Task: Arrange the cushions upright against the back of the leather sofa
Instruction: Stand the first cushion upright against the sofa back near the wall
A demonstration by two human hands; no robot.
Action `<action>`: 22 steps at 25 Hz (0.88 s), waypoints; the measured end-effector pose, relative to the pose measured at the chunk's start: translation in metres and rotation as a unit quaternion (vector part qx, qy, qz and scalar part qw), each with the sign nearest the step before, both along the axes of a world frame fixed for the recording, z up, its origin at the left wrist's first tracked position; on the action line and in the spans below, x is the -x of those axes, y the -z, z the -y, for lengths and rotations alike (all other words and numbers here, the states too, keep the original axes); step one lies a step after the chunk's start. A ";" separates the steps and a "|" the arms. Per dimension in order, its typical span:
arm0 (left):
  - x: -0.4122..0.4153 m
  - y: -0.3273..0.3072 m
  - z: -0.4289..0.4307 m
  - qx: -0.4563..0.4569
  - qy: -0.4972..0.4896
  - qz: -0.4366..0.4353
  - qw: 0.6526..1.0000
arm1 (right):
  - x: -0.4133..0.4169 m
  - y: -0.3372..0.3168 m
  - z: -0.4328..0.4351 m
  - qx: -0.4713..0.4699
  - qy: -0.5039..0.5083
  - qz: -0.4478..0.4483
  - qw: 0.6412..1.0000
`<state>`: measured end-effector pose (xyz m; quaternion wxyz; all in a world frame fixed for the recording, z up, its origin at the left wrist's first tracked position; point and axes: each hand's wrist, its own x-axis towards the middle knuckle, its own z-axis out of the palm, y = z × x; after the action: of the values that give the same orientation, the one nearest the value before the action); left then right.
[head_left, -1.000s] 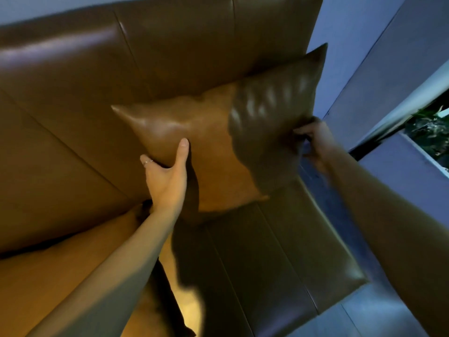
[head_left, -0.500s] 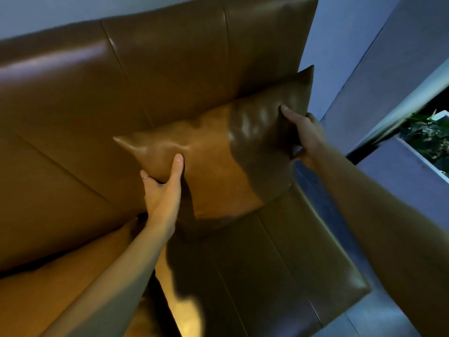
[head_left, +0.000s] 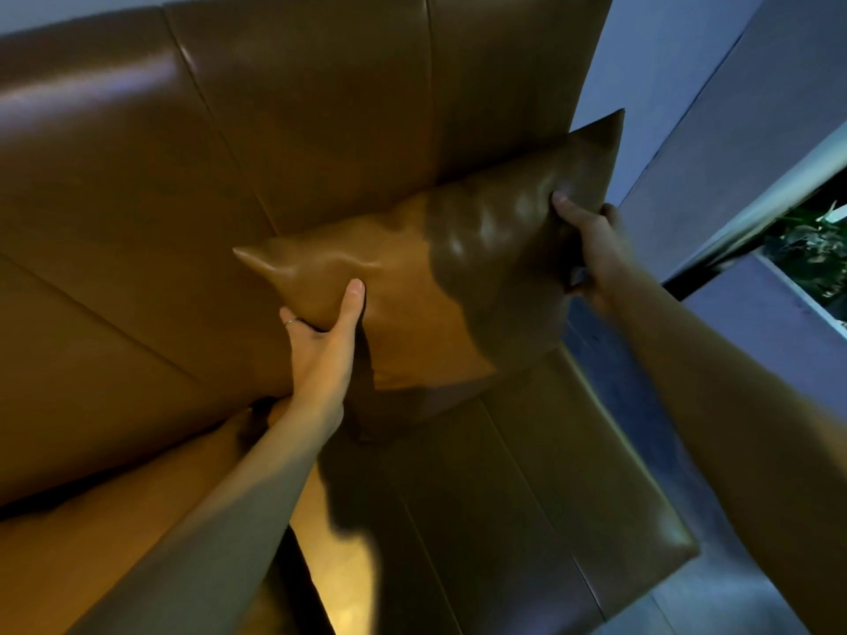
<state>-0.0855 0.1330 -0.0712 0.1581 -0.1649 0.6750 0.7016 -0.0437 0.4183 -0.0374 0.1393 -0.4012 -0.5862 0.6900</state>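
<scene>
A brown leather cushion [head_left: 440,286] stands upright against the back of the leather sofa [head_left: 229,167], near the sofa's right end. Its lower edge rests on the seat [head_left: 527,497]. My left hand [head_left: 321,355] grips the cushion's left side, thumb on the front face and fingers behind. My right hand [head_left: 591,245] holds the right edge, thumb pressed into the front. One top corner of the cushion sticks up past the sofa's right edge.
A second brown cushion [head_left: 91,556] lies on the seat at lower left, under my left forearm. A grey wall [head_left: 687,61] stands right of the sofa. A green plant [head_left: 816,249] sits in a planter at far right. Grey floor [head_left: 715,607] shows below the seat's right end.
My right hand has shifted from behind the cushion's right edge to gripping it with the thumb on the front. The cushion has been pushed up and back against the sofa back.
</scene>
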 end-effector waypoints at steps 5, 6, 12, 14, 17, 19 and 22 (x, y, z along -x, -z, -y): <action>0.009 0.012 -0.001 -0.002 0.001 0.018 1.000 | 0.009 0.010 0.000 -0.034 -0.007 0.016 0.999; 0.009 0.013 0.000 0.000 0.000 0.022 1.000 | 0.010 0.009 0.002 -0.048 -0.003 0.019 0.999; 0.004 -0.009 0.017 0.044 0.029 0.006 0.999 | 0.018 0.007 0.027 -0.169 0.044 0.077 0.982; 0.003 -0.019 0.031 0.075 0.034 -0.028 0.996 | 0.020 0.003 0.049 -0.228 0.048 0.095 0.968; 0.005 -0.041 0.067 0.118 0.045 -0.116 0.985 | 0.014 -0.008 0.102 -0.296 0.014 0.112 0.949; 0.007 -0.053 0.085 0.148 0.064 -0.157 0.974 | 0.005 -0.014 0.130 -0.347 -0.046 0.120 0.929; 0.008 -0.066 0.147 0.178 0.080 -0.206 0.959 | 0.000 -0.021 0.207 -0.430 -0.154 0.097 0.884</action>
<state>-0.0933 -0.0138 -0.0051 0.0396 0.0125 0.8180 0.5737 -0.0437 0.2111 -0.0160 0.1327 -0.2715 -0.8905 0.3402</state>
